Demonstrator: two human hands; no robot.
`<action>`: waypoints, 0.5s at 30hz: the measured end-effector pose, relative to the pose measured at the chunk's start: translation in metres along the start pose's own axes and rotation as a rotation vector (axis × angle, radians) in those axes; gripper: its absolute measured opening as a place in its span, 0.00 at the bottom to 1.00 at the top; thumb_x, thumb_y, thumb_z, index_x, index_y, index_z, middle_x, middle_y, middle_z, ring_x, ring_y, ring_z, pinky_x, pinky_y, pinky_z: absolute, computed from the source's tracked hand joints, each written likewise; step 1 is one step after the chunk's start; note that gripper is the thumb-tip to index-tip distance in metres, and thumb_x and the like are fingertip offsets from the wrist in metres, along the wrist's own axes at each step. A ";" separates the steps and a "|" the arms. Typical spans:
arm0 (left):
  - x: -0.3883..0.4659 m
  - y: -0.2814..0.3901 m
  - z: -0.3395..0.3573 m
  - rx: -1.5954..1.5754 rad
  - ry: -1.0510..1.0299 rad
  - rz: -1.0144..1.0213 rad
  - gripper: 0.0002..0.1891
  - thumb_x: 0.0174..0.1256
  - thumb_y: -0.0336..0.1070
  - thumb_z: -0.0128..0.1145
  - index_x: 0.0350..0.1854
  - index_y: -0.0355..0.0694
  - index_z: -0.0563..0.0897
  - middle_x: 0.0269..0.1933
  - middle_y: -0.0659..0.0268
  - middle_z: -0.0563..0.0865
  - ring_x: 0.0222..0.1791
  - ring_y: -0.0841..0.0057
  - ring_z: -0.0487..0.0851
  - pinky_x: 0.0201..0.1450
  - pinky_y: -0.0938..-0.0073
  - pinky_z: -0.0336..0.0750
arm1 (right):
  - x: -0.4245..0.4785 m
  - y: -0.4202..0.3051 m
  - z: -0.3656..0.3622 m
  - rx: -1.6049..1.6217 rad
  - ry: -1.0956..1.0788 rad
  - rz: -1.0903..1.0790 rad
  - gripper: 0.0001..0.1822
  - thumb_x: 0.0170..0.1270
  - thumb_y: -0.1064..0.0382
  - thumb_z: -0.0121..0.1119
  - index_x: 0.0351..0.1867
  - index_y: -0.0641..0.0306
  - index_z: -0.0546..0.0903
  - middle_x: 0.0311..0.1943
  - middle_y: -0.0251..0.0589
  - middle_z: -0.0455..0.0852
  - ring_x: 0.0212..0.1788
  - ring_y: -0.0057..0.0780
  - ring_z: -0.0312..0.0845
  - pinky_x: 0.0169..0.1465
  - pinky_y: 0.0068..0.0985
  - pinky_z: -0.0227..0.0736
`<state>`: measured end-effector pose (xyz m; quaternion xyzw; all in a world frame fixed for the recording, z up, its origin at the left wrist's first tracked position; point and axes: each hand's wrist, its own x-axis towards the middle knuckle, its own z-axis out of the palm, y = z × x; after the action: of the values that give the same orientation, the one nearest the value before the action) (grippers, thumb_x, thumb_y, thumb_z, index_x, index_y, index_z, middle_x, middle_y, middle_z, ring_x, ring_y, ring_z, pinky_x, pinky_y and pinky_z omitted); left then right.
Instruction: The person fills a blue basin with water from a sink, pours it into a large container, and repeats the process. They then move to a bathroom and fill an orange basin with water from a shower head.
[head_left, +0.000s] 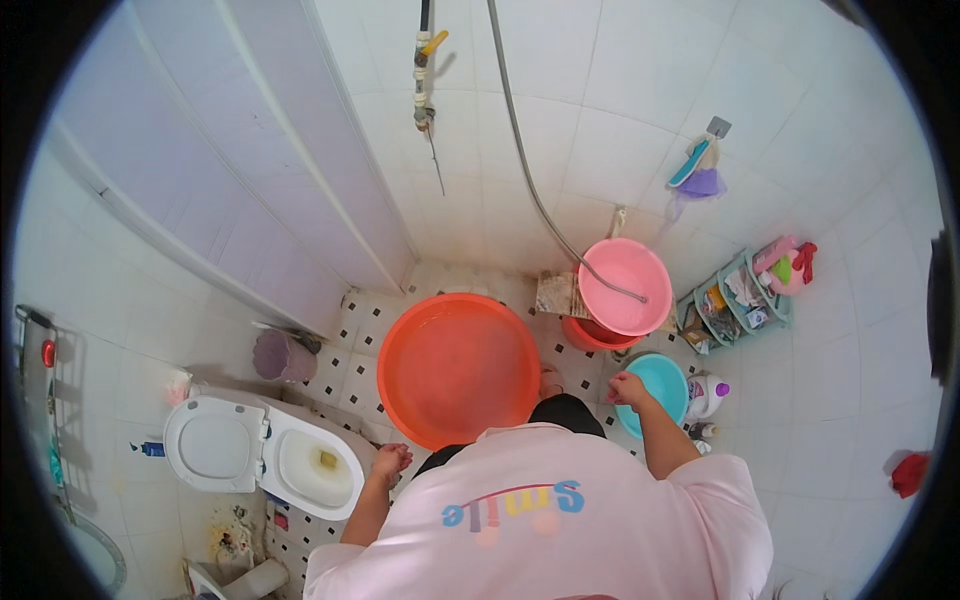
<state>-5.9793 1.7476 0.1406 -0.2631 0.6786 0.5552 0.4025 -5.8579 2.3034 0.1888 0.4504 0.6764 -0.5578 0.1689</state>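
My left hand (393, 460) hangs between the white toilet bowl (289, 450) and the large orange plastic basin (459, 367); its fingers are curled and no object shows in it. On the other side, my right hand (627, 390) is above the rim of a turquoise plastic basin (660, 386), fingers bent inward, nothing visible in it. The orange basin stands on the floor before me. A pink plastic basin (626, 300) rests on a small stool (559, 292), with the end of a grey shower hose (525, 161) lying in it. Beneath it, a red bucket (592, 336) is partly hidden.
At the right are a green tiered shelf (712, 319) with toiletries and a white bottle with purple cap (709, 396). A purple bin (283, 355) stands by the left wall. Above, a pipe valve (422, 56) and a hanging blue brush (690, 163) are on the tiled wall.
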 end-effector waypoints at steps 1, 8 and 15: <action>0.001 -0.003 -0.003 0.053 0.015 -0.026 0.10 0.61 0.34 0.48 0.42 0.36 0.72 0.29 0.62 0.80 0.26 0.77 0.78 0.30 0.79 0.75 | -0.004 0.001 -0.001 0.010 0.005 0.003 0.07 0.57 0.63 0.50 0.32 0.63 0.74 0.24 0.40 0.79 0.26 0.31 0.79 0.28 0.28 0.73; -0.001 -0.002 -0.007 0.017 0.070 0.005 0.09 0.61 0.34 0.48 0.41 0.36 0.73 0.29 0.62 0.80 0.25 0.77 0.78 0.27 0.80 0.75 | 0.011 0.041 -0.030 0.008 0.016 0.178 0.06 0.56 0.64 0.49 0.33 0.64 0.73 0.24 0.41 0.79 0.28 0.36 0.80 0.28 0.29 0.73; -0.021 0.014 0.046 -0.094 0.124 0.076 0.11 0.61 0.35 0.47 0.43 0.35 0.73 0.31 0.60 0.81 0.28 0.75 0.79 0.31 0.78 0.76 | 0.103 0.041 -0.060 -0.346 -0.091 -0.159 0.06 0.50 0.65 0.52 0.26 0.65 0.76 0.18 0.45 0.80 0.22 0.34 0.79 0.24 0.29 0.73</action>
<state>-5.9676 1.7938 0.1635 -0.2897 0.6851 0.5837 0.3257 -5.8638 2.3998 0.1083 0.3341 0.7872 -0.4647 0.2297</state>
